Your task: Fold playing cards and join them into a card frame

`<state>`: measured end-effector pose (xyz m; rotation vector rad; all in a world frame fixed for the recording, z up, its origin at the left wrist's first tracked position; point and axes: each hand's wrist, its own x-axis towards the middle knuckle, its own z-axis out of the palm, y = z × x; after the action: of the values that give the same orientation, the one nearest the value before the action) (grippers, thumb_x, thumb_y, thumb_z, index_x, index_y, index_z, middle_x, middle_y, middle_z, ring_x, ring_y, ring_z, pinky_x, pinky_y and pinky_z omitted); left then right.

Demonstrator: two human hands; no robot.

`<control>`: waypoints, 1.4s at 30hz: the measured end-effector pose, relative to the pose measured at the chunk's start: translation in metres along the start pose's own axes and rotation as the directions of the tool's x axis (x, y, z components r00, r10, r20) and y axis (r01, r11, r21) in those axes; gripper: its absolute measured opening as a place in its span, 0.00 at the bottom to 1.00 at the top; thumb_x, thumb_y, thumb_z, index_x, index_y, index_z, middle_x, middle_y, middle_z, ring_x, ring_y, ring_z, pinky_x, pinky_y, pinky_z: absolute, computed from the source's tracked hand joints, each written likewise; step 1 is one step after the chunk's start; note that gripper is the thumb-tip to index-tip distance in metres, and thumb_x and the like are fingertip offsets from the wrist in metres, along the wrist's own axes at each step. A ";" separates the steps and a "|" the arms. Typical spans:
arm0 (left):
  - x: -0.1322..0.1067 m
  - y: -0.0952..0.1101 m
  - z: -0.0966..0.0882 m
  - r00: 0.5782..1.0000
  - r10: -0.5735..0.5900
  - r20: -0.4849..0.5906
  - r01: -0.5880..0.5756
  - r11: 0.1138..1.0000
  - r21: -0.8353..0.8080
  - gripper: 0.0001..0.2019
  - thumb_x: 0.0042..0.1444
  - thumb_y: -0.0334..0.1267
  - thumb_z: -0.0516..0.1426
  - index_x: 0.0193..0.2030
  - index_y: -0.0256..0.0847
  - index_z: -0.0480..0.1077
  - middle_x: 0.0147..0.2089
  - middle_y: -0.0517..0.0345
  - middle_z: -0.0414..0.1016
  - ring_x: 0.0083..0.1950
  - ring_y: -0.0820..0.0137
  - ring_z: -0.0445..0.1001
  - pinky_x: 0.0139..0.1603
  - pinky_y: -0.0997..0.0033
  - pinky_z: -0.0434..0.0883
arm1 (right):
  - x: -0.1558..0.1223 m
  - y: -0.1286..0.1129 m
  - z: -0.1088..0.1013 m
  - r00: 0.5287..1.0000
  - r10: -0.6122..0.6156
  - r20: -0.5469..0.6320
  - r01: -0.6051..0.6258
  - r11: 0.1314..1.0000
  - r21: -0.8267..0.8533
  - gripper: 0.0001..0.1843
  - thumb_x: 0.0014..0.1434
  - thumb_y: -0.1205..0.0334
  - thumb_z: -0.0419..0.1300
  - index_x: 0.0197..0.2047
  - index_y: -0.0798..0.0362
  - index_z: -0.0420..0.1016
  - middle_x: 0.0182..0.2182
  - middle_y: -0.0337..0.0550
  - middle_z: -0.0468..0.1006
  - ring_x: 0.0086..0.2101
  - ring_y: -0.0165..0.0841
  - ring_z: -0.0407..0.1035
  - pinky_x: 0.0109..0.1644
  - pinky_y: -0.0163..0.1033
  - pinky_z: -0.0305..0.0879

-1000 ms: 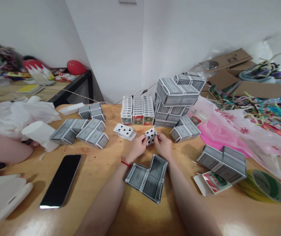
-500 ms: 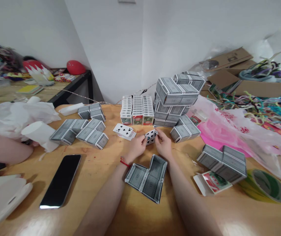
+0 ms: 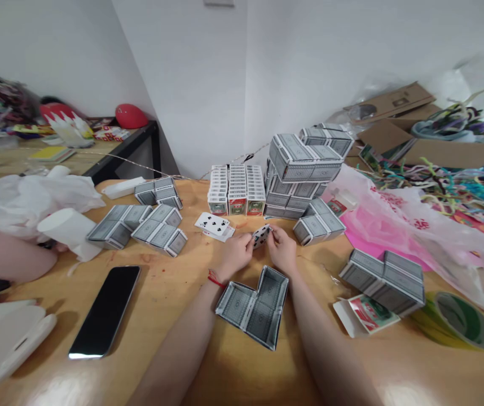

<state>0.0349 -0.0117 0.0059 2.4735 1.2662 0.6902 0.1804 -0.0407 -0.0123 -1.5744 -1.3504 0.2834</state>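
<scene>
Landmark: the L-shaped card tray (image 3: 253, 310), open side up on the surface (image 3: 161, 293) between the forearms. The playing card (image 3: 261, 237) is located just beyond the tray, face toward the operator and tilted. Left hand (image 3: 237, 251): fingers closed on the card's left edge. Right hand (image 3: 283, 248): fingers closed on its right edge. Whether one card or several are gripped cannot be determined. Loose cards (image 3: 213, 224) lie beyond the tray to its left, near the left hand. Card packs (image 3: 237, 189) stand in three rows farther beyond the tray; stacked card blocks (image 3: 305, 163) adjoin them, beyond and right of it. A phone (image 3: 104, 313) lies flat, left of the tray.
</scene>
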 end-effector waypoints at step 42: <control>0.000 0.000 0.003 0.975 -0.206 -0.086 0.191 0.969 -0.157 0.11 0.56 0.38 0.46 0.25 0.39 0.62 0.25 0.58 0.67 0.27 0.73 0.64 0.27 0.73 0.54 | 0.003 0.004 0.000 0.979 0.045 0.200 -0.089 0.972 0.217 0.15 0.52 0.58 0.51 0.39 0.54 0.73 0.37 0.45 0.78 0.35 0.35 0.72 0.40 0.40 0.68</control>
<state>0.0368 -0.0116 0.0040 2.1813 1.4208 0.8337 0.1840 -0.0375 -0.0136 -1.4312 -1.3613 0.6245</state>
